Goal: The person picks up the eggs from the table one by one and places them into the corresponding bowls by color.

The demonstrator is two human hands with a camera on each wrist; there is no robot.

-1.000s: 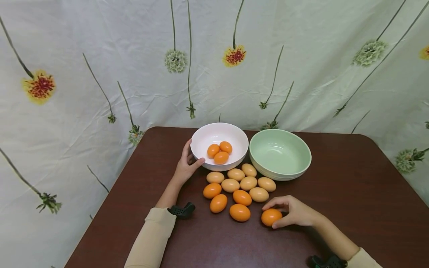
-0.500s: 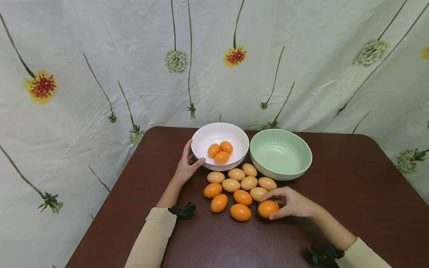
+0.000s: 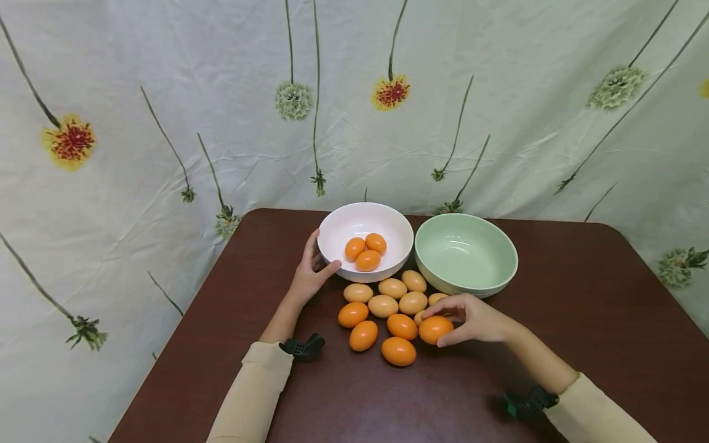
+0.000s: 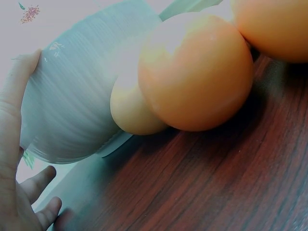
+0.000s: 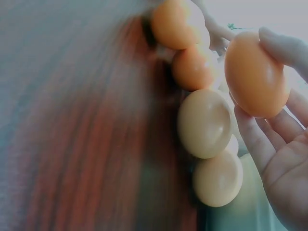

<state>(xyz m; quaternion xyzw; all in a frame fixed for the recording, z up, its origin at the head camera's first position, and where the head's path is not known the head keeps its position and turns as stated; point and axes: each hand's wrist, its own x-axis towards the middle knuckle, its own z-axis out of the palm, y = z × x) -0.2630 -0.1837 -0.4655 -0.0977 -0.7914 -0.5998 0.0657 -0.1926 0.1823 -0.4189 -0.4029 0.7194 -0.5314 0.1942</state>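
Orange egg (image 3: 436, 330) moved leftward, farther out | right hand (image 3: 474, 318): grip pinching it | left hand (image 3: 308, 279) holds white bowl (image 3: 362, 221)

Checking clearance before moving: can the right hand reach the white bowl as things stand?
Probably yes. The right hand, holding an orange egg, has mainly pale eggs to pass over; the left hand grips the white bowl at its left, leaving its mouth largely open.

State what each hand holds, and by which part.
The right hand pinches an orange egg by opposite sides; the left hand holds the white bowl by its near left side.
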